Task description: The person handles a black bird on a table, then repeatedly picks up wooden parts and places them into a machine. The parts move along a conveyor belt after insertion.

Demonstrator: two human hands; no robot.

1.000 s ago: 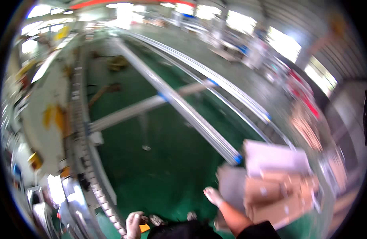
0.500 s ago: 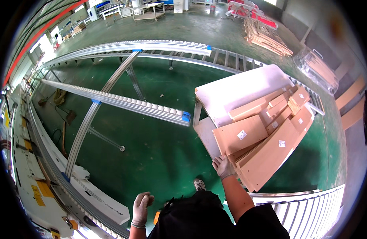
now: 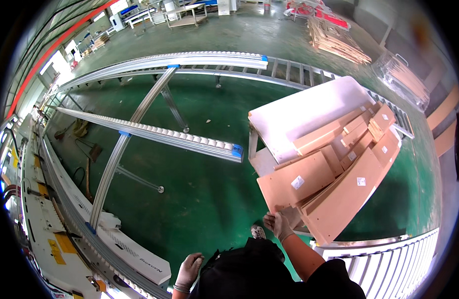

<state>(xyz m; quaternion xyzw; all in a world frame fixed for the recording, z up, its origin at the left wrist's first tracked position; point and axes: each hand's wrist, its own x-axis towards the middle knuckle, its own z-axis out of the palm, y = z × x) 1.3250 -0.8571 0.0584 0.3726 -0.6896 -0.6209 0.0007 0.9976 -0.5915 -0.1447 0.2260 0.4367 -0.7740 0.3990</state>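
My gloved right hand grips the near corner of a flat brown panel with a white label. The panel juts past the left edge of the pile, tilted across other pieces. Beside it lies a longer brown panel, also labelled, with narrower brown boards behind. All rest on a table with a pale top. My left hand, gloved too, hangs to the left of my body with its fingers curled together and nothing visible in them.
Roller rails on a metal frame reach in from the left, one ending near the table. A slatted roller conveyor stands at the near right. Machinery lines the left side. Stacked boards lie at the far right.
My right hand has drawn the labelled panel toward me and to the left, so it sticks out farther from the pile. My left hand has shifted slightly right and down.
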